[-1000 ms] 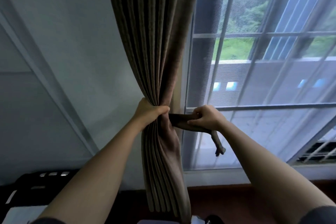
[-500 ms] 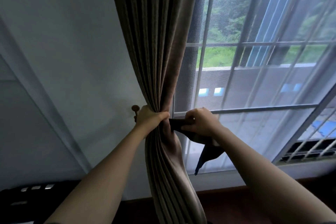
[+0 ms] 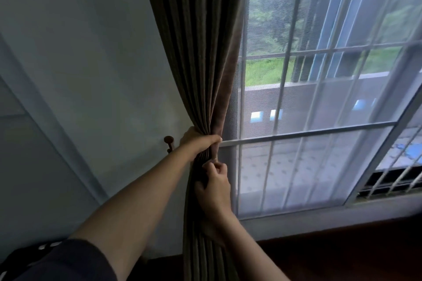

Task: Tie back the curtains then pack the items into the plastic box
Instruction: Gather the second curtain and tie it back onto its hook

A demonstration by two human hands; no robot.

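The left hand [image 3: 198,143] gripped the gathered curtain [image 3: 201,52] and the right hand [image 3: 214,187] pinched its folds just below; a loosened grip could have let the bundle spread.

The right hand [image 3: 214,186] has left its place beside the window and now sits just below the left hand [image 3: 197,141], fingers curled round the gathered folds of the curtain [image 3: 201,52]. The dark tieback strap that hung from it is out of sight. The wall hook [image 3: 169,140] now shows fully.
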